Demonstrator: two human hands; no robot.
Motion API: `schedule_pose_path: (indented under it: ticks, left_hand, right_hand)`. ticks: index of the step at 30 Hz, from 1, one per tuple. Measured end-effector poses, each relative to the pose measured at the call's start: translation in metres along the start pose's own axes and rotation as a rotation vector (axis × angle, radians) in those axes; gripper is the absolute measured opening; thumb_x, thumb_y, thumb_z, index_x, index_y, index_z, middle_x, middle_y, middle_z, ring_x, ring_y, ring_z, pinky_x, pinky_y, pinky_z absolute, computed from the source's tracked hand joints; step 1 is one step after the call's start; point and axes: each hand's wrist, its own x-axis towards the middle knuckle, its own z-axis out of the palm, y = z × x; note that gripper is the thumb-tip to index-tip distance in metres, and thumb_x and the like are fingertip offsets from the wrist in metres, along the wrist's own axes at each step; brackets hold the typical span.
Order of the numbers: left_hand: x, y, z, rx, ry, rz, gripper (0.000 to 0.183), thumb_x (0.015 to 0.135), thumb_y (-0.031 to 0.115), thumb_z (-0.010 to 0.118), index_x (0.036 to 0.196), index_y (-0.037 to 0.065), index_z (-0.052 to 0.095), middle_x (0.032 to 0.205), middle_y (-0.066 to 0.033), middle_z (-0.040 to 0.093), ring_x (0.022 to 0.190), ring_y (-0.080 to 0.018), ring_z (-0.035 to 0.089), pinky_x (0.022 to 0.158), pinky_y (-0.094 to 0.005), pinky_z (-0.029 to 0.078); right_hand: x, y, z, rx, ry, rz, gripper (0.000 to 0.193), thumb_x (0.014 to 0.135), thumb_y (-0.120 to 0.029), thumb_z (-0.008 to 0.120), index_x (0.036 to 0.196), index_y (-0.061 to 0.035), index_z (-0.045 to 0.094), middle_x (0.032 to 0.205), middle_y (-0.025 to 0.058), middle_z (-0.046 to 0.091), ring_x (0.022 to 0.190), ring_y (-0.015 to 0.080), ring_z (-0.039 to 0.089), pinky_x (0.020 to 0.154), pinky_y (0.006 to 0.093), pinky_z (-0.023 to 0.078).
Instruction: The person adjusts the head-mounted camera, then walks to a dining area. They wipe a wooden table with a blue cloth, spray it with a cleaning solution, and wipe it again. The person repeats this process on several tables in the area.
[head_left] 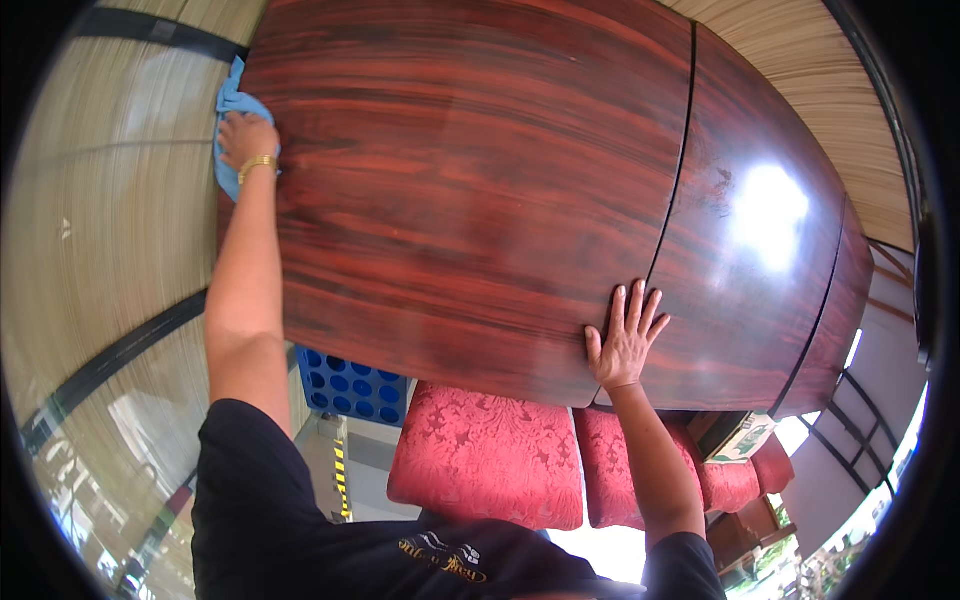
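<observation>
At the far left end of a glossy, reddish-brown wood-grain tabletop (470, 200), my left hand (247, 138) presses on a blue cloth (243, 102). The cloth bunches around my fingers and hangs over the table's edge. A gold band circles that wrist. My right hand (624, 350) lies flat and empty near the front edge, its fingers spread, beside a dark seam (676, 180) that crosses the top. Farther right, bright light glares off the polished surface.
Red patterned chairs (490, 455) line the near side. A blue crate with round holes (352, 387) stands under the near left edge. Panelled walls (120, 200) with dark strips border the left and far sides. Black-and-yellow tape (341, 480) shows below the crate.
</observation>
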Motion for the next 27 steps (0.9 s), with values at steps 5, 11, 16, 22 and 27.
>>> schedule_pose_path:
  ticks: [5,11,16,22,27]
  left_hand:
    - [-0.204,0.142,-0.025,-0.323,-0.135,0.575,0.062,0.097,0.024,0.056,0.150,-0.004,0.045,0.158,-0.0274,0.044,0.148,-0.0440,0.038,0.124,-0.0608,0.023]
    - [-0.481,0.192,-0.031,-0.704,-0.423,1.353,0.048,0.100,0.020,0.052,0.147,0.010,0.057,0.160,-0.0102,0.049,0.153,-0.0297,0.038,0.127,-0.0566,0.024]
    - [-0.293,0.014,-0.062,-0.382,-0.212,0.929,0.045,0.102,0.021,0.054,0.145,0.006,0.057,0.155,-0.0214,0.051,0.149,-0.0443,0.039,0.122,-0.0572,0.033]
    - [-0.154,-0.289,-0.041,0.043,0.023,0.120,0.062,0.110,0.045,0.035,0.163,0.013,0.039,0.170,-0.0147,0.034,0.158,-0.0352,0.027,0.121,-0.0699,0.022]
    - [-0.343,-0.140,-0.052,0.064,-0.088,0.083,0.060,0.108,0.040,0.039,0.157,0.006,0.043,0.169,-0.0222,0.030,0.158,-0.0464,0.020,0.119,-0.0767,0.015]
  right_hand:
    - [0.000,-0.001,0.003,0.039,0.059,-0.011,0.076,0.103,-0.047,0.049,0.163,-0.0051,0.033,0.173,0.0229,0.019,0.159,0.0503,0.010,0.123,0.0719,0.000]
    - [-0.009,0.007,0.026,0.177,0.286,0.093,0.069,0.108,-0.036,0.041,0.163,0.0016,0.027,0.172,0.0239,0.022,0.160,0.0461,0.014,0.127,0.0639,0.005]
    - [-0.005,-0.004,0.004,0.142,0.211,0.083,0.065,0.107,-0.033,0.041,0.162,0.0010,0.032,0.173,0.0189,0.024,0.160,0.0452,0.014,0.127,0.0627,0.005]
    - [0.000,0.000,0.018,0.111,0.230,0.066,0.066,0.105,-0.030,0.045,0.162,-0.0005,0.033,0.173,0.0188,0.023,0.160,0.0442,0.013,0.127,0.0637,0.006]
    - [-0.004,0.000,0.014,0.123,0.219,0.112,0.066,0.103,-0.027,0.049,0.162,-0.0012,0.033,0.173,0.0176,0.024,0.161,0.0437,0.013,0.127,0.0653,0.005]
